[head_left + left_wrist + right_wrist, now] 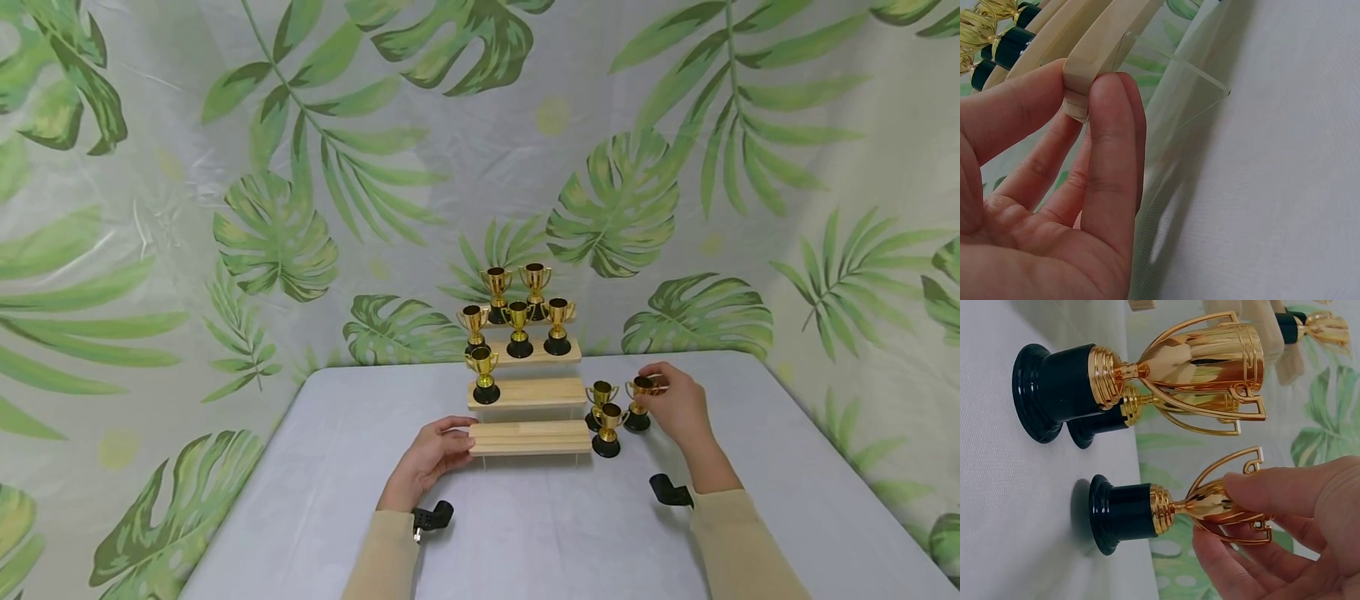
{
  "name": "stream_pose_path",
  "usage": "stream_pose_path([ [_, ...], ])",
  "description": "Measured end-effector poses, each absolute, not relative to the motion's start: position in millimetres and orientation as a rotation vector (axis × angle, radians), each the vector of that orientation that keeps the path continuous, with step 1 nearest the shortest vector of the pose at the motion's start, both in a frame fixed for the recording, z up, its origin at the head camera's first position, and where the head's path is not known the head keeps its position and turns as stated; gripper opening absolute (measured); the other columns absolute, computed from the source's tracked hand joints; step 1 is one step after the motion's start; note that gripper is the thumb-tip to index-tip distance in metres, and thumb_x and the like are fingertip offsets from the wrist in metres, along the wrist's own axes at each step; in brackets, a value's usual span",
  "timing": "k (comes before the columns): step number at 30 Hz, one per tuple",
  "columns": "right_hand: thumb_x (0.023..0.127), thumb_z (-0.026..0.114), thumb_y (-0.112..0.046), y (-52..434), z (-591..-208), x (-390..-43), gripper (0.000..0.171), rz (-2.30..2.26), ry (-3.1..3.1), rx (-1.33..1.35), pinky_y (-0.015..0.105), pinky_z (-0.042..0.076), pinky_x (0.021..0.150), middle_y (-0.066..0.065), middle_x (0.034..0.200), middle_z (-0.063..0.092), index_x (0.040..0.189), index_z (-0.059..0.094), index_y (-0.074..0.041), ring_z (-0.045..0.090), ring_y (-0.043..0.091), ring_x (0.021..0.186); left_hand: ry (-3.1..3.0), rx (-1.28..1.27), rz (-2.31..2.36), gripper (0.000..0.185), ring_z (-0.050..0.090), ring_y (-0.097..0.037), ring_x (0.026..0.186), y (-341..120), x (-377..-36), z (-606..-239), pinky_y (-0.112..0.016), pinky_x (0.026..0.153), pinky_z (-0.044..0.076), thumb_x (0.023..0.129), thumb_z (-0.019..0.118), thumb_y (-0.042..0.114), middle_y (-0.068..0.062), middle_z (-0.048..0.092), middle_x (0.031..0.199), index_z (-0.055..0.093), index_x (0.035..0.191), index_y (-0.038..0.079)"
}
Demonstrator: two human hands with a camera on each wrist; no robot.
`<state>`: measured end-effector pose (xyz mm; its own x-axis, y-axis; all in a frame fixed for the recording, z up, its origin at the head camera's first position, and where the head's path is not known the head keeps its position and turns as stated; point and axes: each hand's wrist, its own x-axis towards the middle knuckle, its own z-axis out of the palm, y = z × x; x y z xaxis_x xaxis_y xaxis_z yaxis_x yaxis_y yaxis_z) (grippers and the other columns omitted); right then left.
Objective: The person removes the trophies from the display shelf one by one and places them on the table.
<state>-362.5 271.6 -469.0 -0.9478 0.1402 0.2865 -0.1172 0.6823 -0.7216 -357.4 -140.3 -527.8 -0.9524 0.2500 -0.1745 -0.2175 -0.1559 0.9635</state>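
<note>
Gold trophy [638, 403] pinched by right hand [678, 406] on table; left hand [435, 454] pinches wooden stand [529, 437].

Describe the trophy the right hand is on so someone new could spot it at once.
Find the wooden stepped stand mid-table. Three small gold trophies on black bases stand on the table just right of its lowest step. The one you want is the rightmost trophy, the only one with the right hand pinching its cup; the other two are untouched.
</note>
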Motion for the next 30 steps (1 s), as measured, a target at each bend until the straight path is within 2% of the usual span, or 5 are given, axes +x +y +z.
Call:
stream_pose_path([
  [9, 0.087, 0.078, -0.009, 273, -476, -363, 0.045, 1.113, -2.603, 0.003, 0.052, 0.055, 0.076, 0.026, 0.116, 0.066, 0.128, 0.061, -0.005, 0.064, 0.041, 0.101, 1.823, 0.026, 2.164, 0.045, 0.068, -0.027, 0.095, -141, -356, -529, -0.029, 0.072, 0.059, 0.088, 0.071, -0.003, -0.021, 0.069, 0.109, 0.061, 0.131, -0.001],
  [19, 0.087, 0.078, -0.011, 277, -475, -365, 0.041, 1.108, -2.677, 0.054, 0.052, 0.054, 0.075, 0.024, 0.112, 0.067, 0.125, 0.063, -0.004, 0.064, 0.041, 0.098, 1.818, 0.033, 2.169, 0.046, 0.068, -0.024, 0.091, -141, -354, -527, -0.028, 0.071, 0.059, 0.087, 0.073, -0.002, -0.014, 0.069, 0.103, 0.060, 0.131, -0.001],
  [30, 0.086, 0.079, -0.013, 285, -473, -366, 0.041, 1.105, -2.724, 0.095, 0.048, 0.054, 0.074, 0.022, 0.113, 0.068, 0.123, 0.063, -0.005, 0.063, 0.040, 0.101, 1.803, 0.038, 2.183, 0.047, 0.068, -0.025, 0.093, -140, -356, -526, -0.028, 0.072, 0.059, 0.086, 0.073, -0.003, -0.015, 0.070, 0.105, 0.060, 0.132, -0.002],
])
